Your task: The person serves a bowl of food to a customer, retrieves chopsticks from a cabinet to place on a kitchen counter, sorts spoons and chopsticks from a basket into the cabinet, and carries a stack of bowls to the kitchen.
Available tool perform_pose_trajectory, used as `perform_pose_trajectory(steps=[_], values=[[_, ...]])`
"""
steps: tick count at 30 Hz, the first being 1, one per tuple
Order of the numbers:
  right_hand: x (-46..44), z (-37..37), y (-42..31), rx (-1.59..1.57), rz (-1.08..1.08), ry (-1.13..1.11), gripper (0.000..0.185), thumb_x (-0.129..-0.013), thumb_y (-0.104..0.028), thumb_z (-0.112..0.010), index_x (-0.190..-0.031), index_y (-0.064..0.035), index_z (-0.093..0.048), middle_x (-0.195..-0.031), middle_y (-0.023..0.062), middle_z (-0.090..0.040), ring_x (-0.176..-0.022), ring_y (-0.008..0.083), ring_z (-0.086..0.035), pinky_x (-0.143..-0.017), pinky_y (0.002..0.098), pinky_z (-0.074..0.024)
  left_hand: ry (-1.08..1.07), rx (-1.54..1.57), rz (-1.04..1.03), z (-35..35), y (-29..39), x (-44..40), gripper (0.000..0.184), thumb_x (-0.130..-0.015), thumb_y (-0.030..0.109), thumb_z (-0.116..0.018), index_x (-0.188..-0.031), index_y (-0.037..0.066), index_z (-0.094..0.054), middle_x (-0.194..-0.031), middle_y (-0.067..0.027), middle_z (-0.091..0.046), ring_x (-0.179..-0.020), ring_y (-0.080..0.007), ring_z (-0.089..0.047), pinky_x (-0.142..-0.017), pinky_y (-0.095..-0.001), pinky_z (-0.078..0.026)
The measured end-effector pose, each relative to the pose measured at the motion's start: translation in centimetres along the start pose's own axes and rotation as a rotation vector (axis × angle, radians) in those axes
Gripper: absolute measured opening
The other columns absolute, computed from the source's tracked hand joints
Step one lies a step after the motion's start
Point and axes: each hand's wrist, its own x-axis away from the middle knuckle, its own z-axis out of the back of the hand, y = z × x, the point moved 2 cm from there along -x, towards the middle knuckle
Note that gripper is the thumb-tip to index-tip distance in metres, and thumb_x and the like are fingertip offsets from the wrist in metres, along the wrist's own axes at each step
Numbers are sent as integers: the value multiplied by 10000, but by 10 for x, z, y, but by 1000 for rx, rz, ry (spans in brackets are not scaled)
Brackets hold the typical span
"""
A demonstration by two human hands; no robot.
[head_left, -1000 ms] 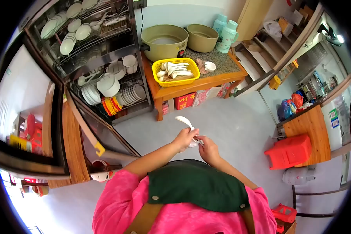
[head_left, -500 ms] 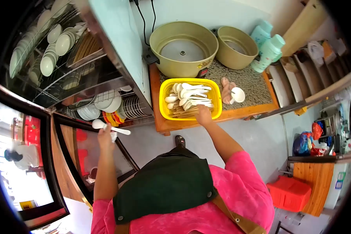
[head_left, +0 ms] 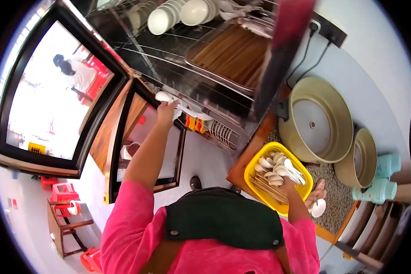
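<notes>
My left hand point(head_left: 167, 109) is closed on a white spoon point(head_left: 185, 109) and a bit of white cloth or tissue, in front of the cabinet's wire shelves. My right hand point(head_left: 287, 186) reaches into a yellow basket point(head_left: 248, 172) on the side table, its fingers at the handles of the white spoons point(head_left: 283, 171). Whether they grip one is hidden. Wooden chopsticks point(head_left: 267, 189) lie in the basket beside the spoons. A small white cup point(head_left: 318, 208) stands right of the basket, next to a crumpled pinkish-brown cloth or glove point(head_left: 316, 193).
The open cabinet holds white bowls point(head_left: 195, 12), plates point(head_left: 221, 133) and a tray of chopsticks point(head_left: 233, 52). Its glass door point(head_left: 178, 157) stands open. Two large olive pots point(head_left: 322, 121) and light-blue flasks point(head_left: 380, 189) are at right. A person point(head_left: 80, 75) shows through the left glass.
The view has swung left toward the cabinet. My hands, together a second ago, are apart: the left with the spoon at the shelves, the right in the basket.
</notes>
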Motion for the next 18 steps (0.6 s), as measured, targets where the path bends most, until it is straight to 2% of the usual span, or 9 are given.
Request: perform_pose_trajectory(steps=[1,5,6,8,10,11,13,16,18], values=[[-1,2,2,28,-89,10,471,-673,-237,-597,-1104,-71,-500,-1034,197,-549,-982,356,-500,-851,396,-392,30,-30,-29,-3,-5,-14,163,-751,102,-602,-866,-6,-557,-767,-44,-573,-659,-135,-538,-578,-256,-418],[-2,4,2,93,1,152,448,-689,-254,-587,-1089,-72,-504,-1036,194,-549,-985,348,-502,-852,396,-389,108,-130,-176,6,-50,-108,242,-704,90,-611,-897,-52,-575,-824,-113,-605,-719,-165,-568,-609,-288,-428],[5,14,-10,50,17,205,411,-679,-202,-590,-1061,-71,-512,-995,192,-560,-933,359,-518,-808,407,-408,143,-274,-112,-4,-18,-91,239,-688,61,-586,-906,-38,-580,-848,-137,-609,-765,-181,-576,-640,-278,-434],[19,24,-24,21,32,248,379,-670,-151,-593,-1033,-69,-521,-955,189,-571,-880,370,-533,-765,418,-426,10,-389,-100,-11,1,-90,222,-686,53,-579,-892,-27,-576,-823,-139,-614,-768,-213,-583,-651,-279,-445],[30,29,-31,-41,-105,227,374,-686,-143,-593,-1042,-57,-514,-933,188,-583,-867,347,-555,-750,403,-437,-167,714,-334,-21,-77,-204,228,-675,38,-578,-900,0,-573,-820,-143,-609,-755,-240,-589,-636,-294,-457],[36,32,-42,-21,-103,215,374,-686,-143,-593,-1042,-57,-514,-933,188,-583,-867,347,-555,-750,403,-437,-148,726,-324,-19,-83,-202,228,-675,38,-578,-900,0,-573,-820,-143,-609,-755,-240,-589,-636,-294,-457],[51,32,-79,-232,-55,164,360,-703,-119,-581,-1047,-43,-509,-914,191,-591,-849,330,-574,-730,390,-444,19,347,-288,-15,-72,-173,259,-694,62,-581,-948,19,-570,-876,-134,-601,-799,-248,-574,-687,-302,-442],[53,16,-157,-218,176,93,347,-706,-68,-564,-1045,-22,-500,-916,192,-587,-875,330,-566,-741,378,-442,237,-229,-196,0,-33,-110,305,-721,97,-584,-1021,47,-565,-960,-122,-588,-865,-260,-551,-764,-315,-420],[36,10,-244,-276,210,-26,369,-700,-66,-566,-1057,-18,-488,-935,200,-574,-906,338,-549,-755,371,-440,276,-127,-429,22,-24,-45,215,-728,108,-593,-904,-8,-556,-827,-165,-595,-774,-273,-576,-692,-313,-448]])
